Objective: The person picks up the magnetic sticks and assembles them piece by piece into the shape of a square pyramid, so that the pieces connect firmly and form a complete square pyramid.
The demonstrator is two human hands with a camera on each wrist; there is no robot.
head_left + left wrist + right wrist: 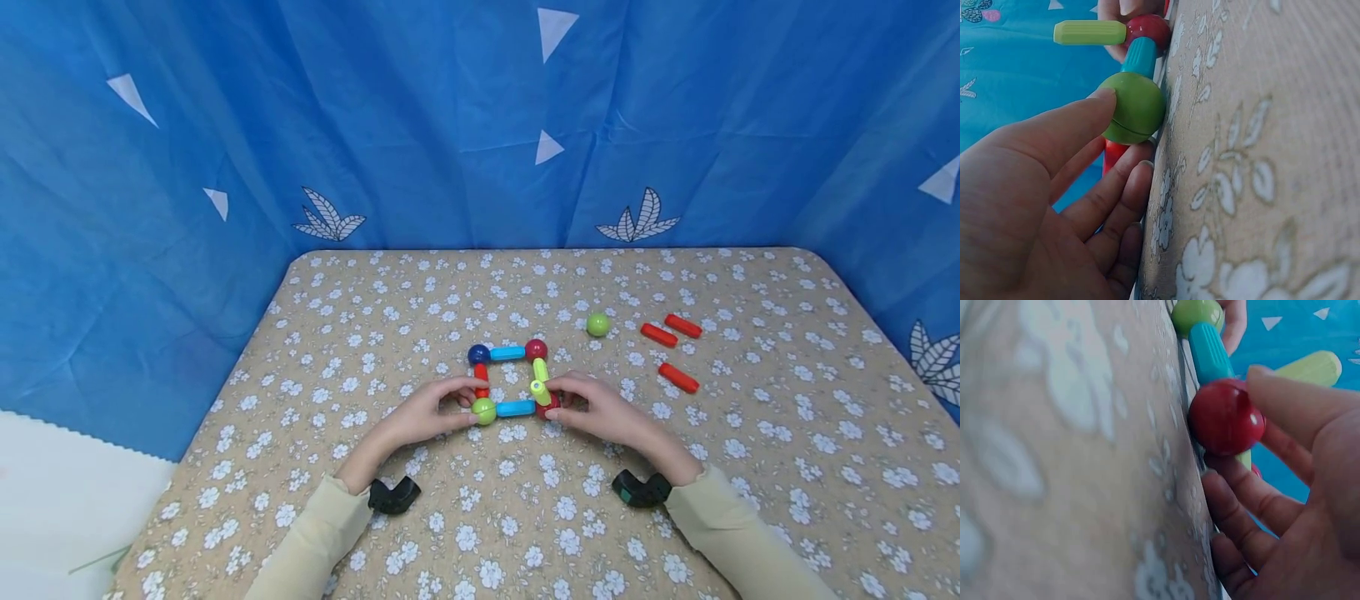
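A flat square of toy balls and rods lies on the table. Its near-left corner is a green ball (483,411), its near-right a red ball (551,408), its far corners a dark blue ball (478,354) and a second red ball (536,350). Light blue rods (516,408) form the near and far sides, a red rod (482,382) the left, a yellow-green rod (540,368) the right. Another yellow-green rod (1088,32) stands up from the near-right ball. My left hand (426,412) grips the green ball, index finger at the red rod. My right hand (606,410) grips the near-right ball.
A loose green ball (597,324) lies beyond the square to the right. Farther right are three loose red rods (678,377). The table has a flowered cloth (465,533), and a blue curtain (450,125) hangs behind it. A black wrist device (394,495) is on each wrist.
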